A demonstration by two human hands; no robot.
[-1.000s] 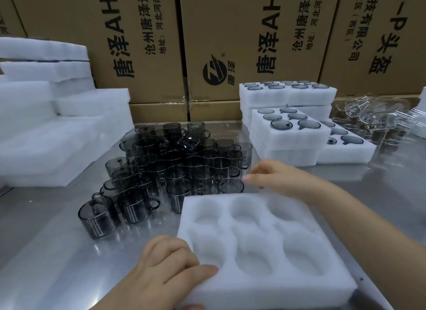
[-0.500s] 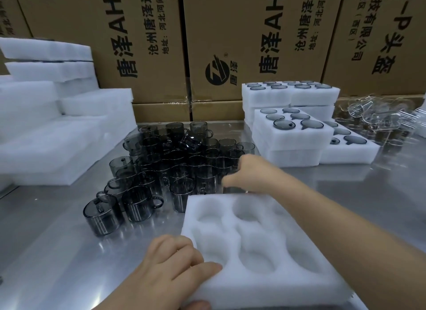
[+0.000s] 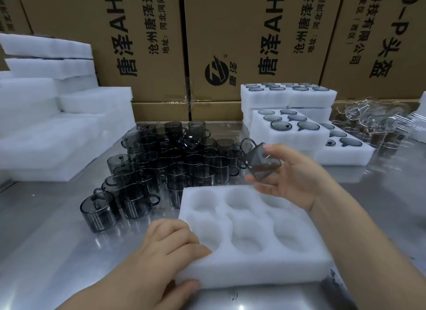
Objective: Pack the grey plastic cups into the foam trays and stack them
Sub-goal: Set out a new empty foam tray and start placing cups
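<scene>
Brown cardboard boxes with black print (image 3: 161,44) line the back of the shiny steel table (image 3: 46,229). Plain white foam slabs (image 3: 57,136) are piled at the left, and stacked white foam trays filled with grey cups (image 3: 288,134) sit at the right. Loose grey plastic handled cups (image 3: 173,162) crowd mid-table, just behind the empty six-hollow white foam tray (image 3: 249,270). The left hand (image 3: 161,247) grips that tray's near left corner. The right hand (image 3: 292,178) holds one tilted grey cup (image 3: 262,164) above its far right corner.

Pinching a tilted grey cup (image 3: 261,164) in the right hand (image 3: 295,180), over the foam tray (image 3: 253,272); gripping its near-left corner with the left hand (image 3: 166,249). Behind, loose grey cups (image 3: 175,166) on the steel table (image 3: 46,240).
</scene>
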